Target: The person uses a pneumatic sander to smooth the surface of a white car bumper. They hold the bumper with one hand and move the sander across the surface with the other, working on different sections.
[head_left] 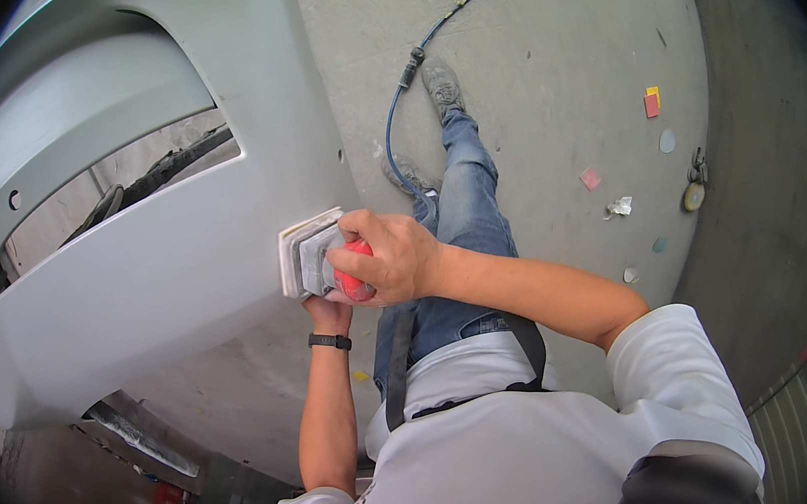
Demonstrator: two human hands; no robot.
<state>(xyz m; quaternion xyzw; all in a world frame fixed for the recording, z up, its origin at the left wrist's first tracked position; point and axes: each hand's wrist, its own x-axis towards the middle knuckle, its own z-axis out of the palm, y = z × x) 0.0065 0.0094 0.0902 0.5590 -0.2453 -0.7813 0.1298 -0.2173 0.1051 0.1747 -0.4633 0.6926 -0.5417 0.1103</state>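
Note:
My right hand is wrapped round the red-topped grip of a power sander, thumb and fingers closed on it. The sander's pale, flat pad is up against the right end of a light grey car bumper; whether it is pressed on cannot be told. Just below the sander is my left hand, with a black band on its wrist. Its fingers are hidden behind the sander and the bumper's edge, so what they touch does not show.
A blue air hose with a dark connector runs over the concrete floor beside my shoes. Paper scraps, discs and a tape roll lie to the right. The bumper has a wide opening.

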